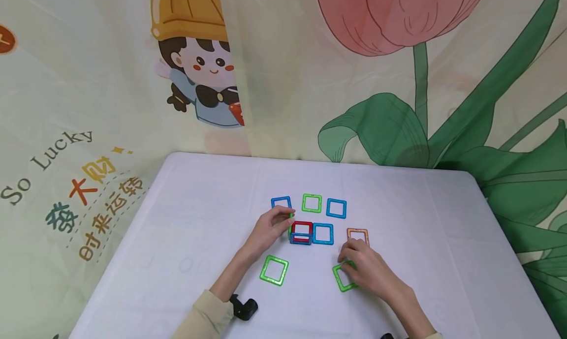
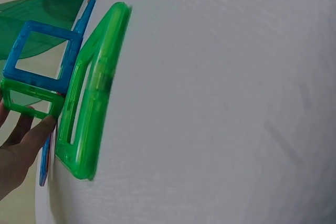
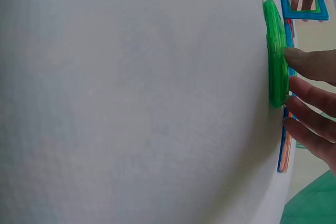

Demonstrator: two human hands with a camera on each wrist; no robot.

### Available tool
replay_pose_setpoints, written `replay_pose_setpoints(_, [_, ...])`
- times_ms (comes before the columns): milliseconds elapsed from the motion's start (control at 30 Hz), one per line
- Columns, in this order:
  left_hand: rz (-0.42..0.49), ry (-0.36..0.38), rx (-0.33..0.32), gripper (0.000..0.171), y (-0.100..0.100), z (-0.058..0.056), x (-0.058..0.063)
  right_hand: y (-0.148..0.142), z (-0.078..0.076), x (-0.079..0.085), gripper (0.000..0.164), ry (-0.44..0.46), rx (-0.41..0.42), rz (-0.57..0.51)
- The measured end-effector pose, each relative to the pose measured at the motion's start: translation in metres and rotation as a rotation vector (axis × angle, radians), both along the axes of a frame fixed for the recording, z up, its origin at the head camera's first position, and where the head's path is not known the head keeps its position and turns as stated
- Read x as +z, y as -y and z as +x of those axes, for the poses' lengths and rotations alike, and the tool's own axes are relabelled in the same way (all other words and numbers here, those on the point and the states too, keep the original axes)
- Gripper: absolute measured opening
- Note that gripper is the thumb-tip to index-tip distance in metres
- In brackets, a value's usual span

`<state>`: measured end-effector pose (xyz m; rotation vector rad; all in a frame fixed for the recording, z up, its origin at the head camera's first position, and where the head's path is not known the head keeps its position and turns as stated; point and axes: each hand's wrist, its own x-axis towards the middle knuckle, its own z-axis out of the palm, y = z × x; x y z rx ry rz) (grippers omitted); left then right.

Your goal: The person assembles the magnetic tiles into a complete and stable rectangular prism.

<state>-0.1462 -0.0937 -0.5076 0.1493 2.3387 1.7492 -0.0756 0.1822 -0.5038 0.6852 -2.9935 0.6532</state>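
My left hand pinches a green square magnetic tile at its edge, standing it up beside a red tile. A blue tile stands upright along the red tile's near side and meets the green one at a corner. Another blue tile lies flat against the red tile's right side. Over at the right, my right hand is above a flat green tile, thumb and fingertips at it with fingers loosely bent. Part of that tile is hidden by the hand.
Behind the joined tiles lie a blue tile, a green tile and a blue tile. An orange tile lies beyond my right hand. Nearer on the white table is a loose green tile.
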Motion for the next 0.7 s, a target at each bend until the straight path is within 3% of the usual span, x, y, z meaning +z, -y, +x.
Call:
replay_pose_setpoints(333, [-0.014,0.011,0.001,0.031,-0.0005,0.0000,0.0018,-0.0029,-0.0021,0.0007,0.021,-0.024,0.061,0.005])
replay_pose_setpoints(700, [-0.021,0.009,-0.004,0.030,0.0004,0.0006,0.0029,0.0050,-0.0067,0.0060,0.018,0.044,-0.051,0.017])
